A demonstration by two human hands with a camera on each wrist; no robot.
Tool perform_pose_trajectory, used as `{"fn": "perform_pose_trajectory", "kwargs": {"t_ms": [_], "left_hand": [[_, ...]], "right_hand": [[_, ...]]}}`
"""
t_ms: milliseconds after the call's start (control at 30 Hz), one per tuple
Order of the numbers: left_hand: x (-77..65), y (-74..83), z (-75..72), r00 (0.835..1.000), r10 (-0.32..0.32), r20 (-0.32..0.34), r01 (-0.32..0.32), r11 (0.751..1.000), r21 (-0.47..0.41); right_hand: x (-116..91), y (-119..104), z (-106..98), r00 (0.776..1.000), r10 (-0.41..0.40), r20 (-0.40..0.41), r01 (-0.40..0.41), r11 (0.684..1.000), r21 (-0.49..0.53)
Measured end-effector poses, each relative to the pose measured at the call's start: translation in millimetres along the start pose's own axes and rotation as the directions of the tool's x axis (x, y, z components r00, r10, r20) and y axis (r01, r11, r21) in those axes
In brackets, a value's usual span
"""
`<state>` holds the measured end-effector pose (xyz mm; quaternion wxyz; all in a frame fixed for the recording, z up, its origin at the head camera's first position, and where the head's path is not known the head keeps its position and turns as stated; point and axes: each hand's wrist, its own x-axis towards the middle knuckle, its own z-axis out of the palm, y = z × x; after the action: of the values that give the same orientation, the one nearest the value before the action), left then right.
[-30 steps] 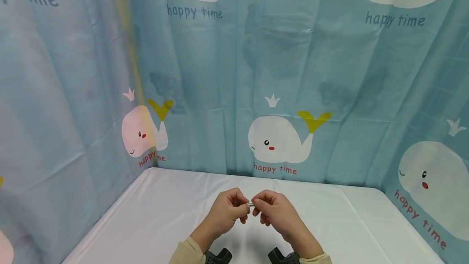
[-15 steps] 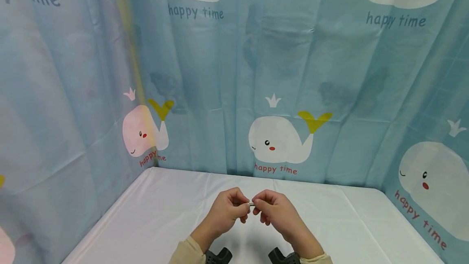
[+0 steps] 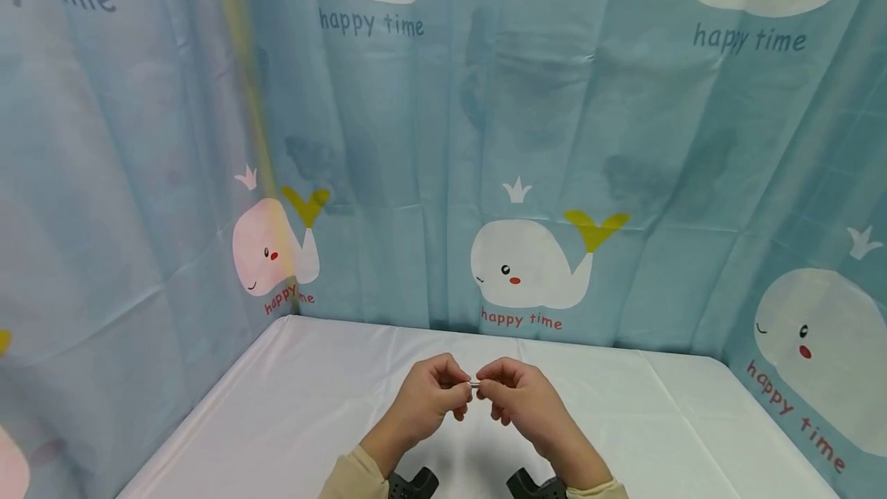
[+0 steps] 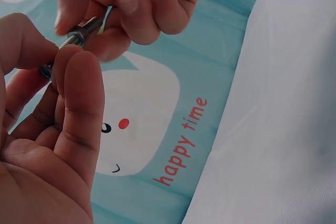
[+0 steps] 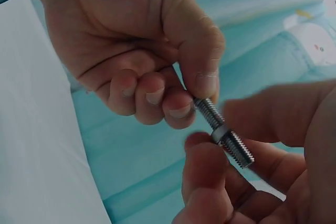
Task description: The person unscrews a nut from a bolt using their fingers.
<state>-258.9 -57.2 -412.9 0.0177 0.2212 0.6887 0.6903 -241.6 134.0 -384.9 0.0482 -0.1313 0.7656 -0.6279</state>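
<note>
Both hands meet over the table around a small threaded metal bolt (image 5: pixel 210 113). My left hand (image 3: pixel 431 397) pinches it at the head end between thumb and fingertips, its other fingers curled in. Part of the bolt head (image 4: pixel 46 71) shows below these fingers in the left wrist view. A metal nut (image 5: pixel 219 132) sits partway along the thread, with bare thread (image 5: pixel 240 155) beyond it. My right hand (image 3: pixel 524 399) has thumb and index finger on either side of the nut, pinching it. The right thumb is blurred in the right wrist view.
A white cloth covers the table (image 3: pixel 277 414) under the hands. Blue curtains (image 3: pixel 388 252) with whale prints hang behind and at both sides. Dark wrist devices (image 3: pixel 414 483) and beige sleeves (image 3: pixel 355 476) show at the front.
The right thumb and fingers shift slightly at the metal piece, and a little less of it shows between the hands. The left hand keeps nearly the same place.
</note>
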Motion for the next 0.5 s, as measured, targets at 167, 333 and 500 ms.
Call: {"fn": "perform_pose_trajectory", "kwargs": {"t_ms": [167,333,500], "left_hand": [[-0.6,0.7,0.2,1.000,-0.009,-0.007,0.008,1.000,-0.014],[-2.0,0.4,0.6,1.000,-0.017,-0.006,0.017,1.000,-0.021],[-1.4,1.7,0.8,1.000,0.003,-0.001,-0.003,1.000,-0.013]], "right_hand": [[0.5,-1.0,1.9,1.000,0.002,-0.008,-0.002,1.000,-0.013],[-0.6,-0.2,1.7,1.000,0.019,-0.006,-0.019,1.000,-0.003],[0.1,-0.8,0.6,1.000,0.008,-0.011,-0.008,1.000,0.002]]}}
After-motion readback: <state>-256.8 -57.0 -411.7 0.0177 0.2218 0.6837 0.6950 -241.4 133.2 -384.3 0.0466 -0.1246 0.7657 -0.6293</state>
